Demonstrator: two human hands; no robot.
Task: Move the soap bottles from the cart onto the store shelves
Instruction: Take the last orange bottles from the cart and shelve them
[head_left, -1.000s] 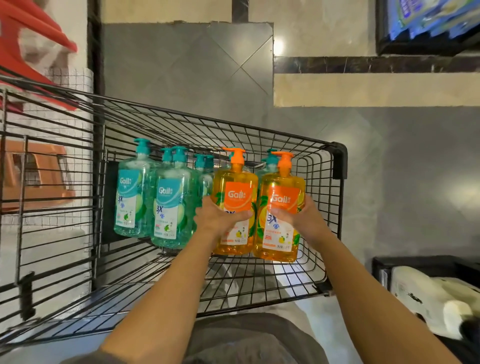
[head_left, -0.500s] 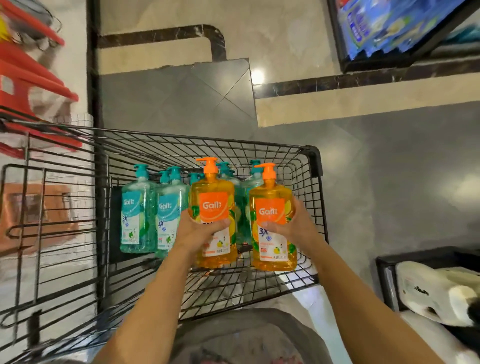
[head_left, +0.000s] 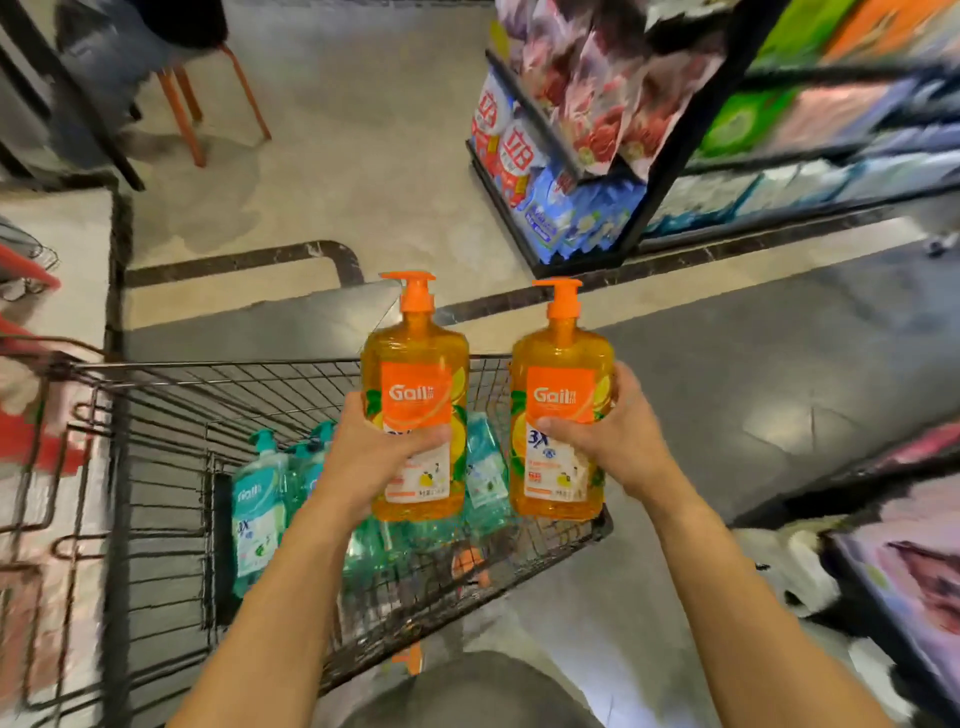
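Left hand (head_left: 376, 457) and right hand (head_left: 615, 441) each clasp an upright orange "Gail" 3X bottle, left bottle (head_left: 414, 400), right bottle (head_left: 561, 410), above cart (head_left: 171, 415) holding teal bottles (head_left: 257, 509).

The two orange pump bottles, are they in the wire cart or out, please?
Out: the left hand and right hand hold both upright above the black wire cart's rim.

Two bottles (head_left: 414, 400) are up above the cart (head_left: 156, 467), side by side. More bottles (head_left: 260, 504) stand inside it. Shelves (head_left: 675, 156) are on the right.
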